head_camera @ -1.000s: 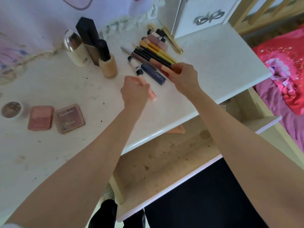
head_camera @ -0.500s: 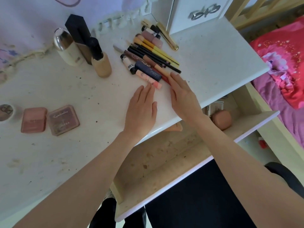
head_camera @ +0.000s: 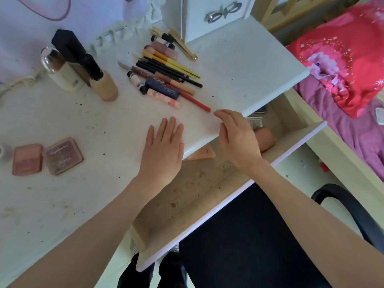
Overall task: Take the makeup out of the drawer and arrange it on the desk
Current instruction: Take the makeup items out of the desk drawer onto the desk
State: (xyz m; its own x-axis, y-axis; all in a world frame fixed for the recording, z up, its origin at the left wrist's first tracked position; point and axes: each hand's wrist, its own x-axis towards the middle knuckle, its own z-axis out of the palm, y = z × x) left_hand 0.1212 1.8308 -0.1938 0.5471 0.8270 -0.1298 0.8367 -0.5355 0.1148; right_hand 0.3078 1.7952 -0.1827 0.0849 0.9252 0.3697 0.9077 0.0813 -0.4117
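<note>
A row of makeup pencils and tubes [head_camera: 166,77] lies side by side on the white desk [head_camera: 239,69], with a red pencil [head_camera: 194,100] and a pink tube [head_camera: 164,98] nearest me. My left hand [head_camera: 164,148] hovers flat over the desk's front edge, fingers straight, holding nothing. My right hand [head_camera: 236,138] is beside it, fingers loosely bent and empty, its fingertips just short of the red pencil's tip. Below the desk the drawer [head_camera: 207,221] stands pulled out. A peach sponge [head_camera: 265,138], a beige wedge [head_camera: 202,153] and a small card [head_camera: 256,122] lie in it.
Two pink compacts [head_camera: 48,157] lie at the desk's left. A cream bottle [head_camera: 60,71], a black box [head_camera: 68,48] and a tan foundation bottle [head_camera: 104,84] stand at the back. A white drawer box [head_camera: 216,15] is at the far right corner. A black chair [head_camera: 259,235] is below; a bed [head_camera: 342,65] is right.
Both hands let go of the tubes and pencils, flattened, then drew back toward the desk's front edge. The pink tube now lies in the row.
</note>
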